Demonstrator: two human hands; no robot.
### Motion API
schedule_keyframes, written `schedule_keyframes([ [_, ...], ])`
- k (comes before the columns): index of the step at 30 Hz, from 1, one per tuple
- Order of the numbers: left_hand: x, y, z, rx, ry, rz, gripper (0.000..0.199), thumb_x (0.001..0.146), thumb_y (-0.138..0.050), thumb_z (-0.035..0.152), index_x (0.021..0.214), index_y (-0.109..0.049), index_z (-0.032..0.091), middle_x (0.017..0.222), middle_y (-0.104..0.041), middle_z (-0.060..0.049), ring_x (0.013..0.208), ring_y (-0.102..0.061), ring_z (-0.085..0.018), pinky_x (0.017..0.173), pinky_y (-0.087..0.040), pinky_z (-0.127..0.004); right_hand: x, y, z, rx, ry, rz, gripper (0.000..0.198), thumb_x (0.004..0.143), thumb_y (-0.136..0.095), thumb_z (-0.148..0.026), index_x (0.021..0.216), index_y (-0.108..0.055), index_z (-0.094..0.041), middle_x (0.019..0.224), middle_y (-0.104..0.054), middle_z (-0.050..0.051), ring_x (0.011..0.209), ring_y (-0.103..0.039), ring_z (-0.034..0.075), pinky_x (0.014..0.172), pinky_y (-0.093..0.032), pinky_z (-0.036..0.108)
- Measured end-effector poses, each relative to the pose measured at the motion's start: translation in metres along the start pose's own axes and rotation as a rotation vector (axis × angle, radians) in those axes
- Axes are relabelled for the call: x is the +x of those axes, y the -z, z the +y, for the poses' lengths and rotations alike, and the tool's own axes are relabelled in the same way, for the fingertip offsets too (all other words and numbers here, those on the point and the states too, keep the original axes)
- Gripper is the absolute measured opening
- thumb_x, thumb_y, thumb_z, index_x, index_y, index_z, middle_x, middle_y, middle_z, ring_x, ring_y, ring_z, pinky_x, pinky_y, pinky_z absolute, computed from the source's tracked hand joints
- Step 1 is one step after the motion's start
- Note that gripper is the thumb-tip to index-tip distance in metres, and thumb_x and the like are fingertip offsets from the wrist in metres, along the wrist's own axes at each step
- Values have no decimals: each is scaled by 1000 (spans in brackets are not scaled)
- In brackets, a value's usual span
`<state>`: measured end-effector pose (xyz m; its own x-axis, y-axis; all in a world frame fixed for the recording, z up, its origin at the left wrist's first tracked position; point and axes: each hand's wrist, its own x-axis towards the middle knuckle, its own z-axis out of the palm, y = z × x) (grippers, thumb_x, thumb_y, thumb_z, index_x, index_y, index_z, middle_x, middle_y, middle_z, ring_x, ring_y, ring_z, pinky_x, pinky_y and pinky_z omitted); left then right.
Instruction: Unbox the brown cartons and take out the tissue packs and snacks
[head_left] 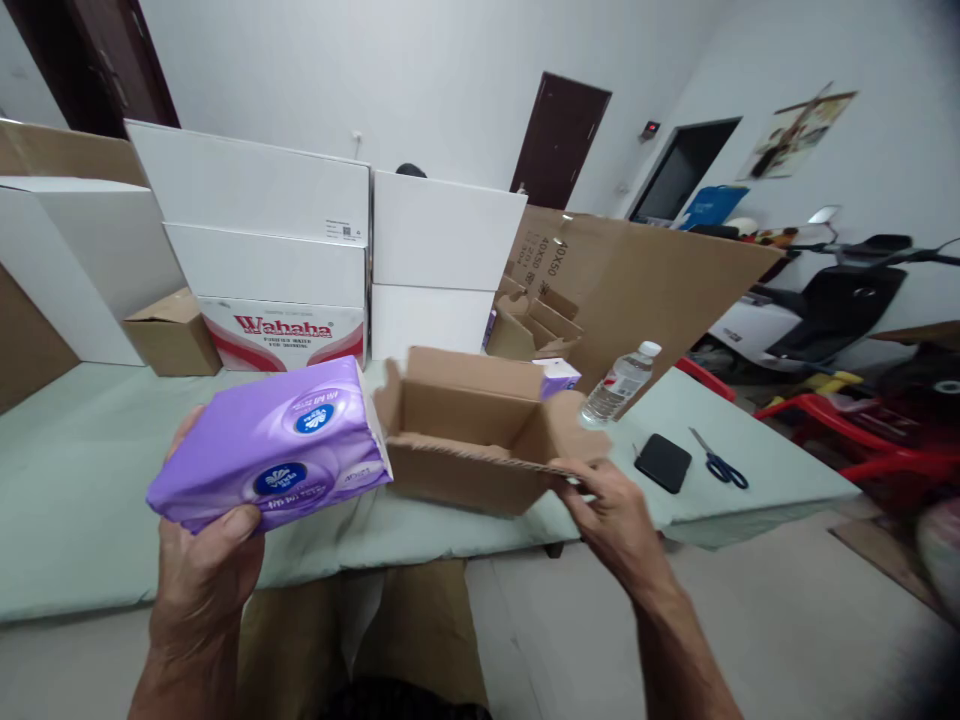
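Note:
A purple tissue pack (262,430) with blue oval logos is in my left hand (214,550), thumb on the near side and fingers behind it. The pack is tilted, held above the table just left of an open cardboard box (465,480). Inside, the part of the box that shows holds nothing, and its flaps stand up or spread outward. My right hand (607,510) pinches the near right corner of the box at a flap. Behind the box lies another purple and white pack (556,376), partly hidden.
White cartons (285,260) and a small closed brown box (174,335) stand along the back of the green-covered table (82,480). To the right are a water bottle (621,383), a black flat case (663,462) and scissors (721,465). A cardboard panel (645,270) rises behind them.

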<state>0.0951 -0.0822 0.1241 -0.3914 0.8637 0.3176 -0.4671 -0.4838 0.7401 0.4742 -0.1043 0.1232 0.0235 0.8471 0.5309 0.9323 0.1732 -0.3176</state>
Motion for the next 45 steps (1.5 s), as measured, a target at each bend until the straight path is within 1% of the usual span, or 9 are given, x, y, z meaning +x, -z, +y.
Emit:
schedule_keyframes([
  [3,2,-2,-10,-14,32,7,86,57,-96,30,137,-64,31,136,-69,-4,120,-67,-27,102,-57,-36,-25,38,42,-258,-194,157,55,98,-44,-62,95,-83,-22,74,-67,10,69,-63,26,65,-49,38],
  [6,2,-5,-23,-36,123,-16,93,56,-96,26,141,-60,33,138,-68,-4,114,-69,-25,98,-59,-33,-42,66,73,-547,-354,209,66,101,-36,-64,95,-83,-18,71,-63,16,69,-62,29,61,-43,40],
  [9,-1,-8,-34,-45,193,-34,98,56,-96,25,146,-56,32,138,-68,-6,114,-69,-26,95,-59,-32,-42,71,85,-724,-535,99,49,103,-46,-51,103,-83,-18,80,-67,20,68,-61,28,56,-37,38],
  [12,-3,-6,-42,-15,242,-75,104,57,-96,28,151,-52,30,138,-68,-9,114,-70,-29,93,-61,-34,-31,58,85,-773,-648,-53,37,102,-53,-42,105,-82,-18,90,-72,18,68,-63,27,55,-34,35],
  [20,-4,3,-48,63,270,-98,108,62,-94,33,158,-45,29,133,-70,-10,110,-72,-30,96,-61,-39,-3,29,99,-785,-594,-81,40,103,-50,-41,105,-82,-16,91,-76,16,73,-67,25,57,-34,34],
  [27,-8,-8,-46,147,335,-62,111,59,-96,39,157,-45,29,142,-64,-9,119,-68,-32,104,-57,-41,20,14,113,-806,-579,-92,40,104,-49,-42,99,-80,-18,88,-77,13,72,-66,22,58,-32,32],
  [32,-8,-13,-53,163,356,-73,112,58,-96,42,157,-45,28,146,-61,-10,128,-63,-36,108,-54,-47,36,6,116,-778,-483,-100,32,103,-52,-36,99,-79,-18,89,-76,12,75,-66,21,60,-29,31],
  [38,-9,-17,-59,200,389,-102,112,60,-95,45,158,-44,30,153,-56,-10,130,-62,-38,106,-56,-48,70,-11,111,-769,-491,-159,34,105,-50,-37,104,-78,-18,93,-77,13,76,-67,22,61,-28,31],
  [45,-8,-22,-66,224,405,-109,117,61,-94,47,162,-37,29,157,-52,-13,133,-60,-41,105,-57,-48,118,-42,109,-706,-454,-179,37,107,-46,-37,109,-77,-18,103,-78,16,92,-72,25,66,-37,31],
])
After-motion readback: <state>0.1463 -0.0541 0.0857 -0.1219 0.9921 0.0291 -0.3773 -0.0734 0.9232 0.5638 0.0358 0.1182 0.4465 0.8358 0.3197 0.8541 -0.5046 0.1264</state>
